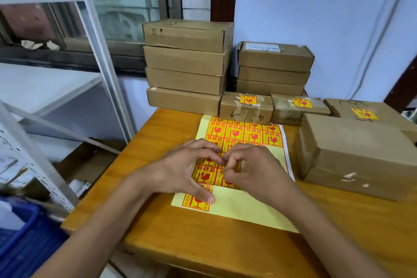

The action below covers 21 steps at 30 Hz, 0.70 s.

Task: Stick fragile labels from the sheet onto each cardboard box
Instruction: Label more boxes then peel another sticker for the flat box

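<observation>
Two hands (180, 165) (255, 169) on glossy yellow label sheet (243, 207), flat brown cardboard boxes (187, 58)

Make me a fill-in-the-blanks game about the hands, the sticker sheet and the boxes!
1. The label sheet lies on a ____ table.
2. Both hands, left hand and right hand, rest on the ____.
3. ____ boxes already wear a label: one, another, another.
4. The tall stack holds ____ boxes.

Missing words: wooden; sheet; Three; four
</observation>
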Each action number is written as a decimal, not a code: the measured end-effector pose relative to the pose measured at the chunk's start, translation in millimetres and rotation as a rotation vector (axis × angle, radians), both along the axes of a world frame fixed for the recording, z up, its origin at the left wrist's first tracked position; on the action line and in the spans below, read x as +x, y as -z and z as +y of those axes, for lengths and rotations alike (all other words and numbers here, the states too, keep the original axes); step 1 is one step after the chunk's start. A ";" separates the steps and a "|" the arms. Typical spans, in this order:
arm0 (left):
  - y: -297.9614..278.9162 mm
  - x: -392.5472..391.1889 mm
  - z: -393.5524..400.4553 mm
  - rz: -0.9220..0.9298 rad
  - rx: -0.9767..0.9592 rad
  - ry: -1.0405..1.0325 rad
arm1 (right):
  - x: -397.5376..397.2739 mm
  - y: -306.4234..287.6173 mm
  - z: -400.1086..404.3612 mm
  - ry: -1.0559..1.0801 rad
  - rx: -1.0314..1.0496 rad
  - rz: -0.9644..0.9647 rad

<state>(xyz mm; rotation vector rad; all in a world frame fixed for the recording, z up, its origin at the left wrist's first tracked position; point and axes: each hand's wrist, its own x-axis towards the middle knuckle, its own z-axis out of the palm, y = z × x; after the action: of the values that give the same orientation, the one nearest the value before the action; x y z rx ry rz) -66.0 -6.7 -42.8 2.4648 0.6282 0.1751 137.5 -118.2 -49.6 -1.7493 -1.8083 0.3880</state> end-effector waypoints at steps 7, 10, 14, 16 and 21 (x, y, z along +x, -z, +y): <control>-0.8 -0.3 -1.5 0.027 0.028 -0.020 | -6.2 -6.1 -4.7 -0.077 -0.079 -0.170; -1.3 -0.1 -1.7 0.043 0.023 -0.014 | -5.5 -6.4 -2.9 -0.042 -0.011 -0.154; -1.5 -1.0 -2.4 0.046 0.029 -0.018 | -5.6 -7.2 -5.4 -0.084 -0.022 -0.163; -0.8 -1.1 -2.6 0.041 0.034 -0.017 | -6.4 -4.0 -8.4 -0.120 -0.006 -0.229; 3.5 -0.7 0.3 0.002 0.044 -0.019 | -8.8 -3.1 -10.4 -0.160 0.120 -0.328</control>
<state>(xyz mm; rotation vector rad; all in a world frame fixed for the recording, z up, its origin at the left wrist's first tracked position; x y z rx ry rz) -66.7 -6.5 -46.4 2.5023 0.6560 0.1955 128.7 -128.6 -46.6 -1.6644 -2.1613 0.0529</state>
